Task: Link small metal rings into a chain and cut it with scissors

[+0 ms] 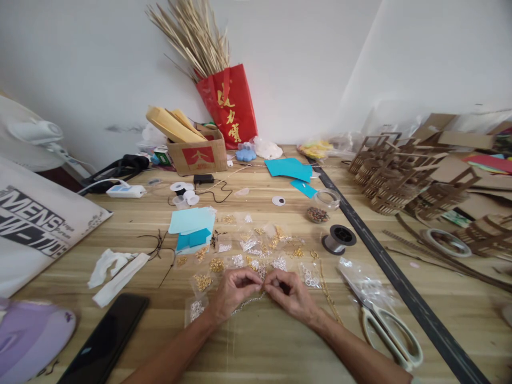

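Note:
My left hand [236, 293] and my right hand [290, 293] meet fingertip to fingertip above the table, both closed in a pinch. A thin silver chain [250, 303] curves from beneath my left hand up to the fingertips of my right. Whatever small piece my left fingers pinch is hidden. Around the hands lie little bags of jewellery findings: gold pieces [202, 282], silver pieces [197, 309], and clear bagged silver rings [311, 275]. A gold chain [328, 293] stretches along the table beside my right wrist.
Scissors [386, 325] and a wire spool [339, 240] are on the right, near a jar of beads [318, 214]. A black phone [106, 341] and white strips [120, 277] lie left. Blue cards [192, 221] lie ahead. Wooden baskets [408, 176] stand beyond the dark strip [384, 261].

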Motion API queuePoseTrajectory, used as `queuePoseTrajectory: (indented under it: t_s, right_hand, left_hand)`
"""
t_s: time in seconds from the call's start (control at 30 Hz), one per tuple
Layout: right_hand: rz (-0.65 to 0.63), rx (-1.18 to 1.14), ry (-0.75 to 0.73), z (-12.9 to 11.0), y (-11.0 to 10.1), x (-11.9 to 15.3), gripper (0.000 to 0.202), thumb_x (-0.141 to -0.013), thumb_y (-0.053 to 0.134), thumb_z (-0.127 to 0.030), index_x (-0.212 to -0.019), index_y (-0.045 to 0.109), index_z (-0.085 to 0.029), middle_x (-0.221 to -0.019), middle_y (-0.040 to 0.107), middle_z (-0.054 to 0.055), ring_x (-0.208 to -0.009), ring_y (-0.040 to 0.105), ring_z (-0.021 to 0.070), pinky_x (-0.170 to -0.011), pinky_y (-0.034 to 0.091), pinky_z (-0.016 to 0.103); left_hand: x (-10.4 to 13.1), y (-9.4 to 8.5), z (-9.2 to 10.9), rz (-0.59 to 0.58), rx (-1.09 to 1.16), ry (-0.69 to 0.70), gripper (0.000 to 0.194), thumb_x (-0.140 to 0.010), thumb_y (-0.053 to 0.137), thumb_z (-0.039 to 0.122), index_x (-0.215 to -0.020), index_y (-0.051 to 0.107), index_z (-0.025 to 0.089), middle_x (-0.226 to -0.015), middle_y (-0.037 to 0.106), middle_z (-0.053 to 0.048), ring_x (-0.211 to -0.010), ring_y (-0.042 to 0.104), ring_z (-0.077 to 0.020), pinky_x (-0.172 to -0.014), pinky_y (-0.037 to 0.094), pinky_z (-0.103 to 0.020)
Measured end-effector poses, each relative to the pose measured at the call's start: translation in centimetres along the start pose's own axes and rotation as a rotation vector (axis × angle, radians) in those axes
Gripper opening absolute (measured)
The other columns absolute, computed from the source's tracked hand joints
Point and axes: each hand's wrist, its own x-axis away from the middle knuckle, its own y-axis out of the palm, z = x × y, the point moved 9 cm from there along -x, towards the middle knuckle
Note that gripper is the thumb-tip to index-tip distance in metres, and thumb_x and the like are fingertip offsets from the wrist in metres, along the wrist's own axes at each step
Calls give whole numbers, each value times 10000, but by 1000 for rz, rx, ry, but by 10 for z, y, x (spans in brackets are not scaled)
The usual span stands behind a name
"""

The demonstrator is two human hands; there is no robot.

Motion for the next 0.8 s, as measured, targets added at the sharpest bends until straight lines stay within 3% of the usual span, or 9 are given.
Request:
queuePoseTrajectory:
  t_s: [0.8]
  right_hand:
    - [-3, 13, 12, 1, 0, 0, 186, -849, 555, -306, -750, 597, -155, -534, 366, -57, -497, 336, 90, -475, 266, 213]
  left_hand:
    - [1, 1, -4, 3, 23, -45, 144, -654, 756, 250, -688, 690, 127, -703, 661, -46, -672, 591, -153, -650, 462, -259]
